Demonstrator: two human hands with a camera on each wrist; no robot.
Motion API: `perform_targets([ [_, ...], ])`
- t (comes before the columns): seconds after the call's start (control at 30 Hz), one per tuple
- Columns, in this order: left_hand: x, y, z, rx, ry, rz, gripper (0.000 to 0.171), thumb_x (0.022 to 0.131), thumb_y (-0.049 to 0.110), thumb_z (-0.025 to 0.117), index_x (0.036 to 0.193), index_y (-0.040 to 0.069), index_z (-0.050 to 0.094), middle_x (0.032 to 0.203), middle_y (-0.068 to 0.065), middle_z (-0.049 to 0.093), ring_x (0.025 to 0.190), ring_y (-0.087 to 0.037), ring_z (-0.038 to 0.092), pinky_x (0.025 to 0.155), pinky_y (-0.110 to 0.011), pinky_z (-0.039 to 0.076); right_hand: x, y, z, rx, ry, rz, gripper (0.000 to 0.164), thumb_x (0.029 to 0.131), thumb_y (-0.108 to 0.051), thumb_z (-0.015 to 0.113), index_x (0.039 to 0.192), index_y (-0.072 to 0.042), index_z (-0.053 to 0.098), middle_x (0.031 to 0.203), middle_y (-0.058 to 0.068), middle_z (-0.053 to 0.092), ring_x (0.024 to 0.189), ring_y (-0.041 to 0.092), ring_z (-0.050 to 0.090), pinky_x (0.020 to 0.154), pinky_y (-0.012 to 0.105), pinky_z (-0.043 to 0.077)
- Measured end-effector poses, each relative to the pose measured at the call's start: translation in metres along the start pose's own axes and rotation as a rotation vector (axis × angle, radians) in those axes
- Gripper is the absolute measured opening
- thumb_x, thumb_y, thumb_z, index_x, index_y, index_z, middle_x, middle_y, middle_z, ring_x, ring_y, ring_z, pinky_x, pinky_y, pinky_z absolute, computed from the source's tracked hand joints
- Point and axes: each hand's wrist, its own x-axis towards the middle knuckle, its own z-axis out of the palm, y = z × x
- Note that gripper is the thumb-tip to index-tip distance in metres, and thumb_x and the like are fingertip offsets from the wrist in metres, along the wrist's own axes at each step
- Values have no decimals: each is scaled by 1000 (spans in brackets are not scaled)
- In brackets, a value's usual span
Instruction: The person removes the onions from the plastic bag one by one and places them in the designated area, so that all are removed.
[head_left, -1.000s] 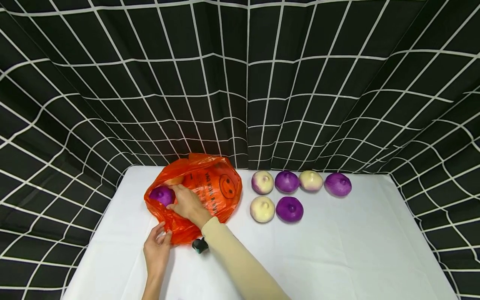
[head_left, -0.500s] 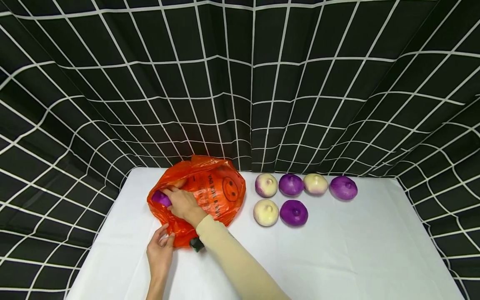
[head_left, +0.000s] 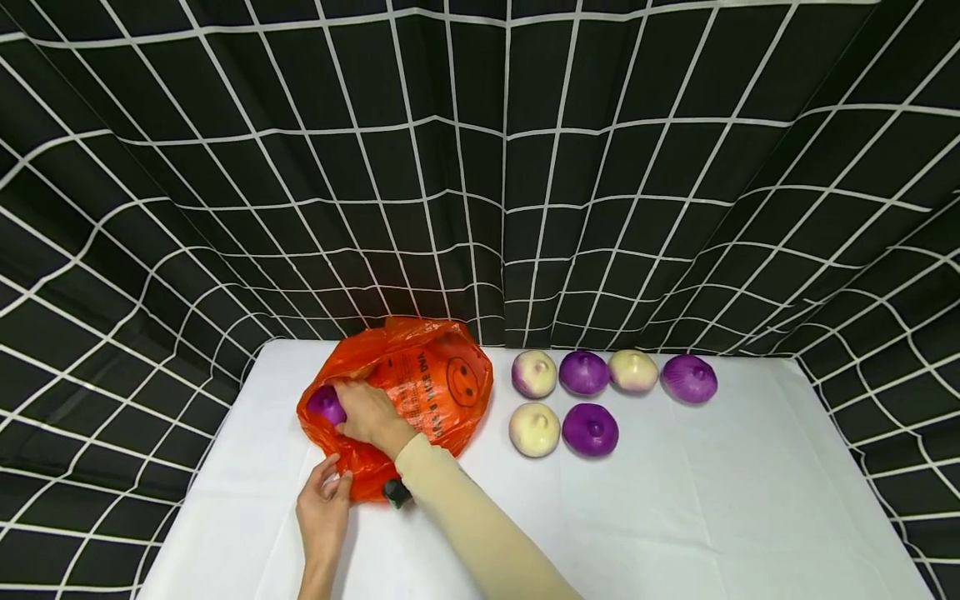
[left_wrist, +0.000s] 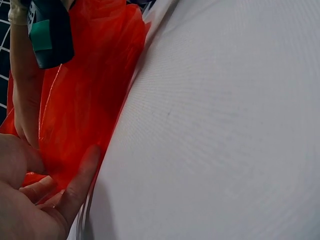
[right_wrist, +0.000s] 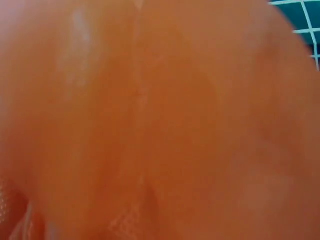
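In the head view an orange-red plastic bag (head_left: 450, 375) with black print and a smiley face lies at the left, its mouth toward the left. My left hand (head_left: 324, 508) pinches the bag's near edge; thumb and fingers on the plastic also show in the left wrist view. Inside the mouth, my right hand (head_left: 371, 417) holds a purple onion (head_left: 326, 406), thumb on its near side and fingers on the far side. The fingertips are hidden. Blurred orange plastic (right_wrist: 165, 125) fills most of the right wrist view.
To the bag's right, several onions stand in two rows, among them a pale onion (head_left: 535, 429) and a purple onion (head_left: 591, 429). A white cloth (head_left: 712, 500) covers the table. Behind hangs a black curtain (head_left: 465, 192) with white grid lines. A wrist camera (left_wrist: 50, 40) sits below the right forearm.
My right hand's fingers covered more of the purple onion half a second ago; more of the onion shows now. The left hand stays at the bag's edge. The head view has shifted slightly.
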Motion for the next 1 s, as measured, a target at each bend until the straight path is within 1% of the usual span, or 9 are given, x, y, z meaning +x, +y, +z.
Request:
perform_targets([
  [0.13,0,-2,-1,-12,-1,-1,34,91,-2,61,125,-4,60,118,-28,61,71,10,57,53,-14,48,0,-1,5,-6,-7,3,69,83,-40,78,142,-25,47,135,-5,55,118,9,57,96,27,49],
  [0.23,0,-2,1,-30,-5,2,35,91,-3,62,126,-5,60,119,-29,60,71,9,57,52,-14,48,0,0,8,15,-4,18,69,82,-39,78,142,-24,47,136,-5,54,117,10,57,96,27,49],
  [0.37,-1,-1,2,-49,-10,11,37,91,-2,63,127,-6,59,121,-31,59,72,10,57,52,-13,48,-1,1,8,40,22,41,68,81,-39,80,139,-22,49,133,-4,57,115,10,59,95,26,49],
  [0.5,0,0,-1,-52,-8,19,37,91,-2,63,127,-6,59,121,-31,59,73,11,57,53,-13,49,-2,3,8,39,45,56,70,80,-42,80,139,-21,49,132,-4,56,115,11,58,93,27,50],
  [0.57,0,0,0,-46,-9,25,36,91,-3,63,126,-6,59,120,-31,60,72,11,57,53,-13,49,-6,7,7,27,53,63,70,80,-44,79,139,-20,49,133,-3,56,115,13,58,92,28,51],
  [0.63,0,0,0,-54,-8,29,36,90,-4,63,126,-6,59,120,-31,60,72,11,57,53,-13,49,-11,11,5,30,49,70,72,80,-46,78,140,-20,48,134,-2,55,117,13,58,94,29,50],
  [0.77,3,2,-1,-58,-10,43,37,90,-3,63,127,-6,59,120,-31,60,73,10,57,54,-12,48,-21,19,-3,64,58,92,73,80,-43,80,141,-20,48,135,-2,55,119,14,57,96,32,49],
  [0.87,4,3,-2,-55,-9,37,37,91,-3,62,128,-5,59,120,-31,59,72,10,57,53,-12,48,-29,22,-8,96,80,113,74,79,-41,82,141,-21,47,136,-3,54,120,15,56,95,34,50],
  [1.0,3,3,-3,-35,7,13,36,91,-3,62,127,-4,60,117,-29,61,70,11,56,52,-12,47,-41,22,-13,108,112,105,75,78,-40,82,142,-21,48,137,-2,52,119,16,55,93,36,51],
])
